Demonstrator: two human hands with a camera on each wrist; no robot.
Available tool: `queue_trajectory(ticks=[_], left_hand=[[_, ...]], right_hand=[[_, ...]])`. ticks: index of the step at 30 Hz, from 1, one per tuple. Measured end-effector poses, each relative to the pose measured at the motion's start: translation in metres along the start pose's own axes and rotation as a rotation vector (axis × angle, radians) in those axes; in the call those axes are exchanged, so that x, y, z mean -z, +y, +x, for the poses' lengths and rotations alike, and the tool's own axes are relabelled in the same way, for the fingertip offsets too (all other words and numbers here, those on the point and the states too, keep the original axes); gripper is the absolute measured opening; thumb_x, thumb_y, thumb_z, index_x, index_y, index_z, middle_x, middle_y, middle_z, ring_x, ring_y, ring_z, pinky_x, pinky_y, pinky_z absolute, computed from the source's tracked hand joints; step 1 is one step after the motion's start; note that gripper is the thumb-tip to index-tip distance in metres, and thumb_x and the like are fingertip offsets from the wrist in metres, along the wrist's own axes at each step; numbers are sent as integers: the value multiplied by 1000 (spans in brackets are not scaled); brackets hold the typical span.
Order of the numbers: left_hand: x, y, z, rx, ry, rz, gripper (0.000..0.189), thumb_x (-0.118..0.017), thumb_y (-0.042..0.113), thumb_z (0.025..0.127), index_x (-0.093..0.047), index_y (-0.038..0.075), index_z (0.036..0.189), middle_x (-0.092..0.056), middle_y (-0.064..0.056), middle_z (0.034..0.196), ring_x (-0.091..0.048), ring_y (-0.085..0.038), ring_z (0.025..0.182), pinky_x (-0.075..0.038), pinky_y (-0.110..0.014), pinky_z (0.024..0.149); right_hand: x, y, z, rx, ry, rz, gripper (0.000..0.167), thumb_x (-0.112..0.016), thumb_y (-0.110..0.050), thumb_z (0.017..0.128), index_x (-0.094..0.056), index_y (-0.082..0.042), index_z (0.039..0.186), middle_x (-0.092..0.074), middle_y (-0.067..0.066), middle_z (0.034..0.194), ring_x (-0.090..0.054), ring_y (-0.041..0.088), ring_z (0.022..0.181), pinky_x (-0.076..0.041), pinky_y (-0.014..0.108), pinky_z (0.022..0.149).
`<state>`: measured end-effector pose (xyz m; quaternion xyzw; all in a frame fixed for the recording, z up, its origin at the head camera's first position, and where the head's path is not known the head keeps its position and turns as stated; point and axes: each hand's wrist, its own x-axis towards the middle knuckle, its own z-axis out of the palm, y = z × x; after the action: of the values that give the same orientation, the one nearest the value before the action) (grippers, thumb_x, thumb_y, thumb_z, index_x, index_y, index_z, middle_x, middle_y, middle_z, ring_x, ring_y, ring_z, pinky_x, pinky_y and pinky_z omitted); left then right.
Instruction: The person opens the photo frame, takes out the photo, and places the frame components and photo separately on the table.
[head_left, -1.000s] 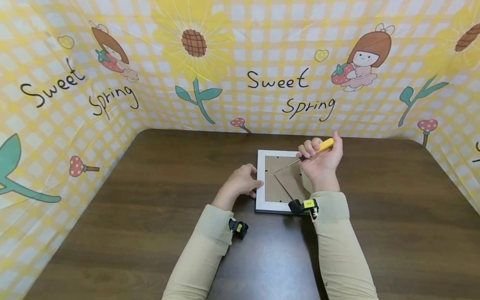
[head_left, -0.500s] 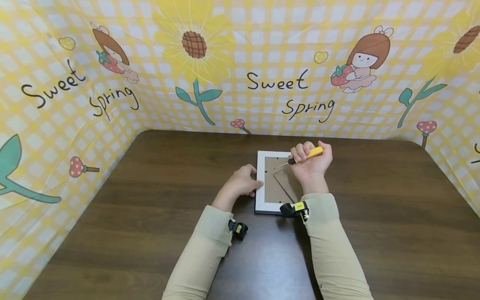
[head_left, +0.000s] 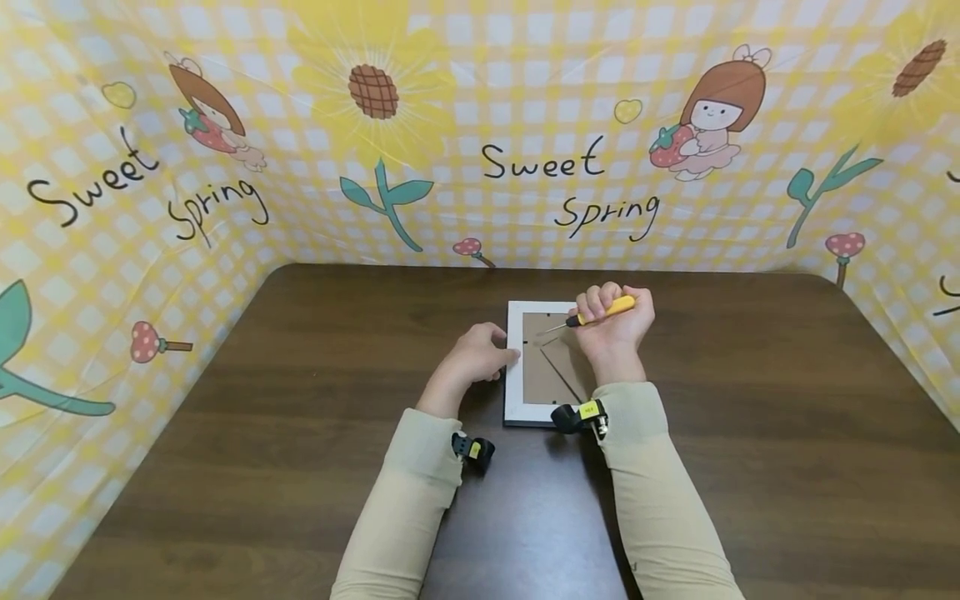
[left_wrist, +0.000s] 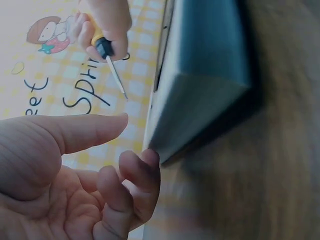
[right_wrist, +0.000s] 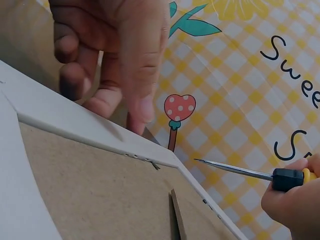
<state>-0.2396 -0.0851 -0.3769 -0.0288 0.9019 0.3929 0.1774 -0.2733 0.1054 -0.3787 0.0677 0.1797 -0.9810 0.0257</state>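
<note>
1. Right hand: We are gripping the screwdriver [head_left: 621, 305] firmly in the right hand [head_left: 615, 333], with the fingers curling around its yellow handle near the black collar. The grasp is leaving the metal shaft [right_wrist: 235, 170] exposed.
2. Tool position: We are pointing the shaft toward the left hand's side. In both wrist views, the tip is standing apart from the picture frame [head_left: 514, 387]; from the head, it is appearing over the brown backing [head_left: 542, 375].
3. Left hand: We are placing the left hand [head_left: 477, 354] at the frame's left edge in a loose, relaxed posture. The thumb [left_wrist: 95, 132] is extending nearly straight, and the other fingers [left_wrist: 142, 175] are bending lightly beside the frame's corner. We are seeing a gap between thumb and fingertips, but we cannot tell whether the fingertips are touching the edge.
4. Workpiece: We are keeping the picture frame on the table [head_left: 225, 458], between the two hands, its back facing up. The white border is surrounding the backing, a small black tab [head_left: 526, 342] is showing at the inner left edge, and a thin dark strip [head_left: 560, 373] is running diagonally across the backing.
5. Surroundings: We are working in front of a yellow checked cloth [head_left: 450, 200], with a black device [head_left: 474, 451] sitting at the left wrist.
</note>
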Motion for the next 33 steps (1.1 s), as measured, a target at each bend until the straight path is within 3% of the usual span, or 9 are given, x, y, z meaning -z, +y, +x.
queue_trajectory(ticks=[3,10,23,29,33], left_hand=[[1,2,1,-2,10,-6,49,-64,28,97,-50,3,137,-55,-4,72,-55,-15,61,-44,-29,62],[2,4,6,4,49,-7,48,-63,27,98,-51,3,137,-62,-7,79,-59,-16,66,-45,-29,65],[-2,1,13,-5,33,-54,40,-58,19,100,-53,1,135,-62,-8,77,-60,-16,64,-45,-27,61],[-3,-1,14,-1,41,-38,44,-62,22,98,-52,2,137,-65,-12,93,-62,-18,72,-47,-29,67],[-4,-3,14,-6,43,-28,45,-63,22,98,-52,2,137,-65,-15,106,-65,-21,79,-49,-33,73]], right_hand=[[0,2,1,-2,31,16,28,-41,-26,74,-32,-12,51,-32,0,44,-23,16,46,-25,30,53],[3,6,1,0,87,27,26,-38,-21,75,-31,-12,52,-32,0,45,-22,15,47,-23,29,55],[8,10,1,42,69,2,33,-36,-21,80,-34,-13,48,-34,-1,44,-25,14,45,-20,28,55],[9,10,1,36,82,26,51,-25,-25,96,-35,-12,48,-35,0,44,-27,15,45,-22,28,55],[10,11,2,38,85,44,52,-28,-28,98,-35,-12,49,-35,0,44,-27,15,44,-22,27,55]])
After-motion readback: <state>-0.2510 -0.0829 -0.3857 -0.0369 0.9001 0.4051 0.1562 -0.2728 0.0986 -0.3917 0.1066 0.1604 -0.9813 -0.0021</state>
